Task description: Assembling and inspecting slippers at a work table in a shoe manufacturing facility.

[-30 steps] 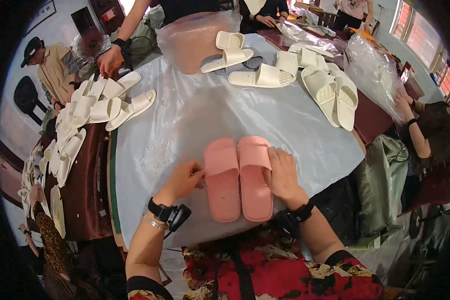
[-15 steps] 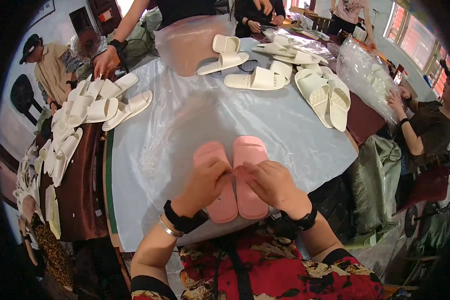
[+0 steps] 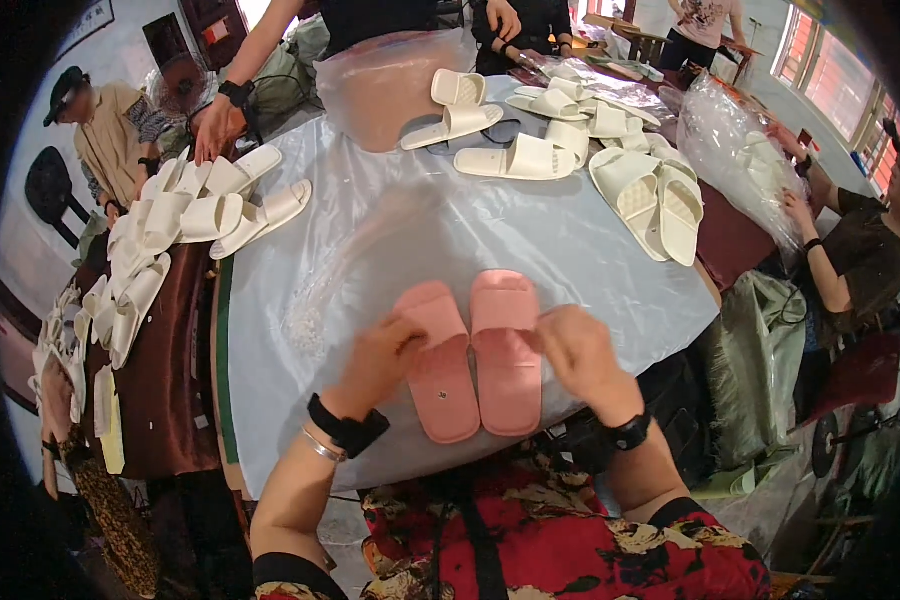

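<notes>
Pink slippers (image 3: 490, 354) side by side on pale sheet (image 3: 550, 225); left hand (image 3: 378, 358), right hand (image 3: 585, 352) alongside.

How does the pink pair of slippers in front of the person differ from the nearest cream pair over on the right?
The pink pair is salmon-coloured; the cream pair is pale off-white. The pink pair lies between the left hand and right hand; the cream pair lies beyond them. The pink pair points nearly straight away; the cream pair slants. Both have open toes and wide straps.
</notes>
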Demonstrator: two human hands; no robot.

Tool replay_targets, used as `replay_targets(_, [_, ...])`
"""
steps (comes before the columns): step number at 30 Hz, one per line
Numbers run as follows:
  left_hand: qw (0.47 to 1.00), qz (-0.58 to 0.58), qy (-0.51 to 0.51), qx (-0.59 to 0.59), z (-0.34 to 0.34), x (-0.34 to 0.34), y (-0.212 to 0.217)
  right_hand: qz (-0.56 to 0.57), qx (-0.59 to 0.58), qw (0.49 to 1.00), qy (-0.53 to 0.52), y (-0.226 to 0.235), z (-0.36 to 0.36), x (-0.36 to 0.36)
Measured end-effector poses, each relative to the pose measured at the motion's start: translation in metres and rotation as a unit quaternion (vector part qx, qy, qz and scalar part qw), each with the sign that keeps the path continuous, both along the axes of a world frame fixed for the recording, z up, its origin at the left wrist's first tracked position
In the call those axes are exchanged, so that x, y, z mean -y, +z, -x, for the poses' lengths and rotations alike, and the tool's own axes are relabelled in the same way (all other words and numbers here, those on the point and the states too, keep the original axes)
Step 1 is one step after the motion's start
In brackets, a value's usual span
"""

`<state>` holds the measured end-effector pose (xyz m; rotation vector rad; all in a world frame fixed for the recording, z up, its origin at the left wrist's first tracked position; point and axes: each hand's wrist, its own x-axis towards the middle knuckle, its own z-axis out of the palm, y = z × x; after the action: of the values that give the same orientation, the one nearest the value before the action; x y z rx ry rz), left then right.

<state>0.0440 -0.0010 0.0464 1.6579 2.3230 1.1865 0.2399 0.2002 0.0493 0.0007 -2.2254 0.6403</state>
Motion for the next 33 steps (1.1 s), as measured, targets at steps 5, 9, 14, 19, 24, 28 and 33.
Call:
replay_targets(5, [0.994, -0.012, 0.091, -0.053, 0.058, 0.022, -0.015, 0.067, 0.015, 0.984, -0.164, 0.004, -0.046, -0.035])
replay_targets(9, [0.971, -0.003, 0.225, -0.083, 0.107, 0.046, -0.031, 0.052, 0.032, 0.987, -0.149, 0.012, -0.065, -0.024])
replay_targets(14, [0.902, 0.214, 0.314, -0.203, 0.115, 0.052, -0.031, -0.021, 0.023, 0.997, -0.077, 0.019, -0.073, -0.002])
replay_targets(19, [0.928, 0.226, 0.243, -0.172, 0.094, 0.038, -0.013, -0.029, 0.021, 0.999, -0.018, 0.030, -0.076, 0.018])
replay_targets(24, [0.951, 0.126, 0.189, -0.212, 0.054, 0.025, 0.006, -0.040, 0.017, 0.998, 0.052, 0.013, -0.079, 0.029])
replay_targets(28, [0.984, 0.105, 0.074, -0.125, 0.019, 0.030, 0.012, -0.057, 0.005, 0.994, 0.091, 0.003, -0.071, 0.038])
replay_targets(33, [0.806, 0.116, -0.132, 0.565, -0.067, 0.025, 0.004, -0.039, 0.033, 0.992, 0.116, -0.003, -0.065, 0.051])
